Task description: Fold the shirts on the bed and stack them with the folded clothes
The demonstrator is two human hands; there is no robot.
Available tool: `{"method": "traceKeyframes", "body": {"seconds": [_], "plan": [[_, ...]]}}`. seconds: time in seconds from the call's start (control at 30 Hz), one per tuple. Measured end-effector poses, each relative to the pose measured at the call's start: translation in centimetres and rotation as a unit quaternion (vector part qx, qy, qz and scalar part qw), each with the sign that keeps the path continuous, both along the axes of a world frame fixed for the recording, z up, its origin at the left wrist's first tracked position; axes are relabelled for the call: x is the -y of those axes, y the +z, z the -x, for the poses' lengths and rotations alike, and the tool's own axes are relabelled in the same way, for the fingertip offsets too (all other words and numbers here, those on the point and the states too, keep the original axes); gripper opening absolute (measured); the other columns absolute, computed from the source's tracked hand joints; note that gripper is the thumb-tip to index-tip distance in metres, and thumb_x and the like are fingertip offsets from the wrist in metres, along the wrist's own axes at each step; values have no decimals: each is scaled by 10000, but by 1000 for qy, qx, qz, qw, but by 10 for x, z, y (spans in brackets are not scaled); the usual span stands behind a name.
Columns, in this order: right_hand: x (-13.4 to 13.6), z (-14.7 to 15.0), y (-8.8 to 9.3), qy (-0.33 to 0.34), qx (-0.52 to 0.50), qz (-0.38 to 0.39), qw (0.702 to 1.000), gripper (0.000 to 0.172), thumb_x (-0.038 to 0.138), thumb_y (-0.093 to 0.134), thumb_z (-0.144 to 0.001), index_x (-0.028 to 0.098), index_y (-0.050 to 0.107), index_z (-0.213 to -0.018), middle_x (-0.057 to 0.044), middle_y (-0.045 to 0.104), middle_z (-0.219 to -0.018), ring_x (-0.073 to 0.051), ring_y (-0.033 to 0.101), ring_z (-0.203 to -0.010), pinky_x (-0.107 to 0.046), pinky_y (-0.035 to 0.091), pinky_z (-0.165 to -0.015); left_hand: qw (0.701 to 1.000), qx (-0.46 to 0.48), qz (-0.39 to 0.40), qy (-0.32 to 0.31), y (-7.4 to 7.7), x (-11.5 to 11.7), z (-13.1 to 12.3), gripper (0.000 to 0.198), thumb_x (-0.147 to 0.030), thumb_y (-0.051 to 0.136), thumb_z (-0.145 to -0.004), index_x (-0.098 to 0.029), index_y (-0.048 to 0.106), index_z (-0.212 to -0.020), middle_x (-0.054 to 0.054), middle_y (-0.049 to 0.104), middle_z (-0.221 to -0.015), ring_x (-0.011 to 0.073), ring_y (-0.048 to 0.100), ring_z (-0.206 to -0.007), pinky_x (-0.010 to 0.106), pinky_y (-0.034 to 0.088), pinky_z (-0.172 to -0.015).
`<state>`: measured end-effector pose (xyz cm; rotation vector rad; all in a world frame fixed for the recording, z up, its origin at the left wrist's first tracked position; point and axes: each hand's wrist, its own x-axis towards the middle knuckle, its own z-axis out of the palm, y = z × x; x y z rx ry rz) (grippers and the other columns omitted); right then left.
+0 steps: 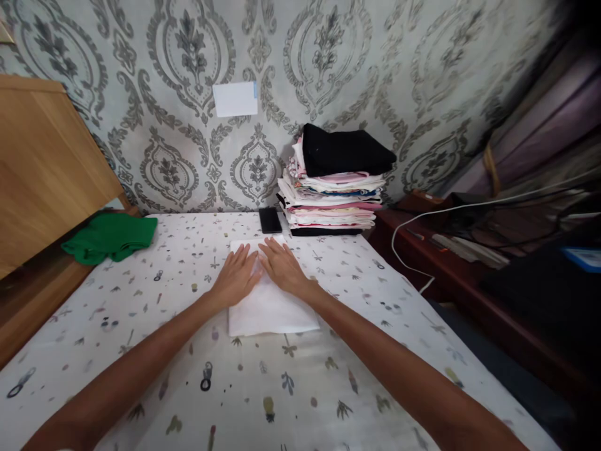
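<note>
A white folded cloth (275,310), perhaps a garment, lies flat on the patterned white sheet (164,338) in front of me. My left hand (237,274) rests palm down on its left upper part, fingers stretched out. Beside it, my right hand (284,266) presses flat on the upper middle, its fingers also extended. The fingertips of both hands come close together near the cloth's far edge. Neither hand grips anything. Part of the cloth is hidden beneath the hands.
A stack of folded clothes (333,200) stands by the wall, topped by a black folded garment (347,150). Left of it lies a dark phone (270,220). A green cloth (113,237) is at the far left, near a wooden panel (47,169). A white cable (399,241) hangs at the right.
</note>
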<state>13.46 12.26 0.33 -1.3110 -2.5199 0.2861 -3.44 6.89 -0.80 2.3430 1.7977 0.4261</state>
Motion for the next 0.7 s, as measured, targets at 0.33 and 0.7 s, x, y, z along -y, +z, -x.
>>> {"method": "traceKeyframes", "body": {"seconds": [0.33,0.7], "plan": [[-57,-6,-46,-63,-66,39,995,512,376,386,-1013,149,437,-1470,-144,300,-1607,-249,218,-1504,-476,202,-1204,989,136,21,55,-28,-10,4,672,-564,453,-937,-172,371,-1476,164,178,-1643,326,91,-1527,553,88,-1219],[-82,9,-14,29,38,16,999,400,345,481,-977,181,559,-1335,-121,497,-1479,-245,397,-1403,-395,288,-1157,606,706,208,303,21,60,8,412,-145,743,-777,-131,557,-1145,196,687,-1144,306,672,-1091,418,580,-882]]}}
